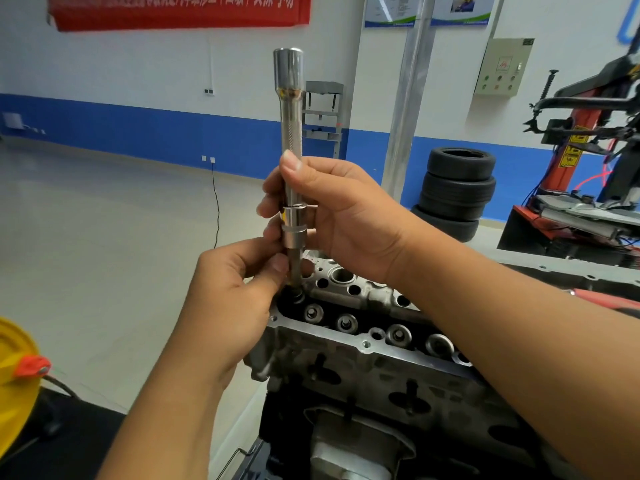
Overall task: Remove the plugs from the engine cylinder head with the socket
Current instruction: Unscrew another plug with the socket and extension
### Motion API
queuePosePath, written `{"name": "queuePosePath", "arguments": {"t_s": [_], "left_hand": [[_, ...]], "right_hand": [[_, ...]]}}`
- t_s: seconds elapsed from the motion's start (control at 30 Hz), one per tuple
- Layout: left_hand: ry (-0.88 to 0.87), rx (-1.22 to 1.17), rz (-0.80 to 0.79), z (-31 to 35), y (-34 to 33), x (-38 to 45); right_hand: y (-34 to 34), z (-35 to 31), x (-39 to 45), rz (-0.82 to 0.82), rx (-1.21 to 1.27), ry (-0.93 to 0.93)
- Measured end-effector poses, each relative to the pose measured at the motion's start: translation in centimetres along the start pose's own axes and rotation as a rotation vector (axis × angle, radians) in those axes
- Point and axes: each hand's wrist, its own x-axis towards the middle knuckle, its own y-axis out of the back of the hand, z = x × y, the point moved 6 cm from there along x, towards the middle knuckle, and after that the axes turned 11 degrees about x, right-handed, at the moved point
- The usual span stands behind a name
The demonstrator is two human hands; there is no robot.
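Far left of the head (pixel 363 344), low at the frame edge: a yellow drum (pixel 14 372) with a red tag. Nearer, just left of the head's end: left hand (pixel 225 299), fingers (pixel 273 268) curled in and pinching the thin lower shank of the socket (pixel 292 233), right above a dark plug (pixel 294 295) seated in the head's nearest corner. Upright over that corner: the socket on a long knurled extension (pixel 291 133), bare drive end uppermost, no ratchet fitted. Above the head and slightly right of the tool: right hand (pixel 339 216), fingers wrapped round the joint of socket and extension, thumb pressed up along the knurling. Whether the tool tip is fully seated on the plug cannot be told; the left fingers cover the join. Along the head's top face, right of the tool: a row of round steel-capped wells (pixel 398 336), running off under the right forearm. Beyond the head, further right: stacked tyres (pixel 457 188) and a red tyre changer (pixel 588 161). Step in hand, by the look of it: first plug at the near end, tool being guided on or spun by hand. Next move likely needs: tool kept square to the bore, steady turning from the right hand, left fingers ready to catch the plug as it lifts clear, then on to the next well to the right.
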Motion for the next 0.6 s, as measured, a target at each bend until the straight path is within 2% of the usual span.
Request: {"name": "queuePosePath", "arguments": {"t_s": [0.17,0.23,0.4,0.6], "left_hand": [[-0.009,0.091,0.126,-0.3,1.0,0.0],[-0.022,0.110,0.110,-0.2,1.1,0.1],[0.058,0.047,-0.066,-0.2,-0.2,-0.2],[0.028,0.057,0.053,0.3,0.2,-0.2]], "right_hand": [[0.1,-0.2,-0.2,-0.001,-0.005,-0.001],[0.3,-0.3,-0.2,0.012,-0.012,0.018],[0.2,-0.5,-0.2,0.008,0.001,0.049],[-0.1,-0.3,-0.2,-0.039,0.029,-0.007]]}}
